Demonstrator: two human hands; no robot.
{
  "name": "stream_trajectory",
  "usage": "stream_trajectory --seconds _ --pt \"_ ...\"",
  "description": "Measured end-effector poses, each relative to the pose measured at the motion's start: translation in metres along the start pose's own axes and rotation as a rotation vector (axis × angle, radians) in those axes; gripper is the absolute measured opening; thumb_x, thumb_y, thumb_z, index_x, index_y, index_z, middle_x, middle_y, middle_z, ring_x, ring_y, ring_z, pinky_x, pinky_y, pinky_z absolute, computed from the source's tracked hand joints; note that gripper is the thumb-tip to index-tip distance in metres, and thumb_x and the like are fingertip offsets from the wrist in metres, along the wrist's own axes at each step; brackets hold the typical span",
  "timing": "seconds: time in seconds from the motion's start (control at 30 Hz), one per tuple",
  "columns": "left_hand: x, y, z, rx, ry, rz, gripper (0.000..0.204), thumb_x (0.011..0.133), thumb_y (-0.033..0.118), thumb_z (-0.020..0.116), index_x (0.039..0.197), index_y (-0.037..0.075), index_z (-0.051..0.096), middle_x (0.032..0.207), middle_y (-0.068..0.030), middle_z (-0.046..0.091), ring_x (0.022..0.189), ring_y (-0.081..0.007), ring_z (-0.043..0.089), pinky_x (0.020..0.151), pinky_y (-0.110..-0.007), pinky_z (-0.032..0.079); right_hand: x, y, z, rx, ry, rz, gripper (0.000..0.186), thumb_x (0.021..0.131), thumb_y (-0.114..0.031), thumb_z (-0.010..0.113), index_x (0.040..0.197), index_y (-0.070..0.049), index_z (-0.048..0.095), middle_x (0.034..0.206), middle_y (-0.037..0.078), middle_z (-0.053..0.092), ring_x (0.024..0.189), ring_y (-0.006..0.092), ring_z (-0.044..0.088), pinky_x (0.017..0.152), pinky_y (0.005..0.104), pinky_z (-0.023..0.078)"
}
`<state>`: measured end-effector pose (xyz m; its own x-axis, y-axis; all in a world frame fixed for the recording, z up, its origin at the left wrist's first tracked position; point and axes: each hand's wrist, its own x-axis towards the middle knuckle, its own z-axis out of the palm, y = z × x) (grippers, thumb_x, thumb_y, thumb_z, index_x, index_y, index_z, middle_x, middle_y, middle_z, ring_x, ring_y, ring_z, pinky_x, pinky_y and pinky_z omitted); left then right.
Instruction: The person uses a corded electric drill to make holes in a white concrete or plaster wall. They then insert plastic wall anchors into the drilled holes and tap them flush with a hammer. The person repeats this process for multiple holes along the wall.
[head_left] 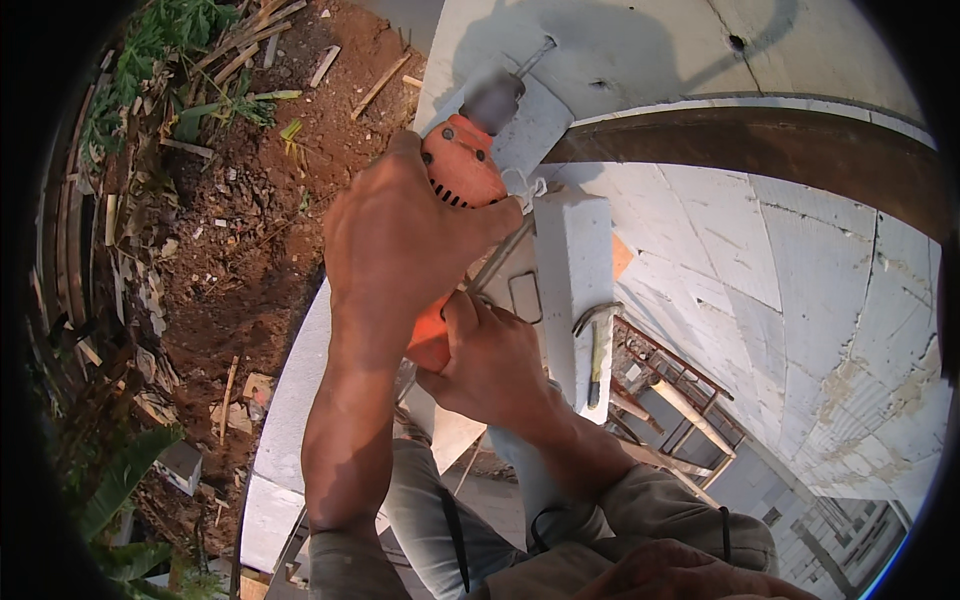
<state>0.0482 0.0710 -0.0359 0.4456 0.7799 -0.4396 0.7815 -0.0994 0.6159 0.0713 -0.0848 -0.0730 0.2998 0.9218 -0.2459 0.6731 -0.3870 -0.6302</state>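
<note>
Both my hands hold an orange power drill (462, 165). My left hand (385, 220) is wrapped over its body, behind the chuck. Closed round the orange handle below, my right hand (500, 365) has its trigger hidden by the fingers. The dark chuck (493, 100) looks smeared, and its thin bit (537, 57) reaches the pale wall panel (640, 50), with the tip at a small dark hole. How deep the bit sits I cannot tell. Near my right hand a claw hammer (597, 355) with a yellowish handle lies on a long white block (572, 250).
A dark brown beam (760, 140) crosses at the right, beside a white block wall (790, 260). Below it stands a rusty metal frame (680, 385). A drop to reddish soil (260, 230) with wood scraps and plants lies left of the white wall edge (290, 420).
</note>
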Motion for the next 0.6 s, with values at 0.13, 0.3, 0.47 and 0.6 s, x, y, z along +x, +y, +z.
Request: stream_trajectory --seconds 0.13,0.3,0.47,0.6 --pt "0.002 -0.003 0.004 0.017 -0.001 0.028 0.069 0.059 0.042 0.082 0.107 -0.004 0.063 0.095 -0.0239 0.07 0.089 -0.0386 0.07 0.08 -0.045 0.054 0.0 0.003 0.002 -0.002 0.057 -0.069 0.043 0.065 -0.02 0.078 0.092 -0.001 0.05 0.074 0.012 0.059 0.062 0.0317 0.064 0.058 0.0422 0.052" --pt "-0.01 -0.017 -0.008 -0.116 -0.043 0.07 0.074 0.069 0.045 0.084 0.117 -0.005 0.061 0.093 -0.0198 0.069 0.086 -0.0307 0.071 0.075 -0.041 0.055 -0.001 0.0 0.005 0.008 0.024 -0.004 0.046 0.064 -0.02 0.08 0.093 -0.001 0.05 0.075 0.014 0.062 0.064 0.0347 0.065 0.06 0.0438 0.053" --pt "-0.061 -0.065 0.038 -0.953 0.444 -0.119 0.055 0.081 0.035 0.084 0.11 -0.006 0.062 0.091 -0.0104 0.069 0.086 -0.019 0.065 0.078 -0.033 0.053 -0.001 -0.001 -0.006 -0.013 -0.042 0.058 0.051 0.063 -0.02 0.081 0.098 0.001 0.049 0.078 0.017 0.063 0.067 0.0374 0.065 0.064 0.0449 0.053" --pt "-0.054 -0.071 0.052 -1.247 0.486 -0.146 0.03 0.088 0.022 0.079 0.103 -0.001 0.066 0.092 -0.0055 0.068 0.085 -0.009 0.06 0.079 -0.023 0.049 0.0 -0.001 -0.008 0.001 -0.052 0.016 0.056 0.064 -0.02 0.081 0.104 0.003 0.049 0.082 0.018 0.063 0.071 0.0376 0.066 0.068 0.0451 0.054"
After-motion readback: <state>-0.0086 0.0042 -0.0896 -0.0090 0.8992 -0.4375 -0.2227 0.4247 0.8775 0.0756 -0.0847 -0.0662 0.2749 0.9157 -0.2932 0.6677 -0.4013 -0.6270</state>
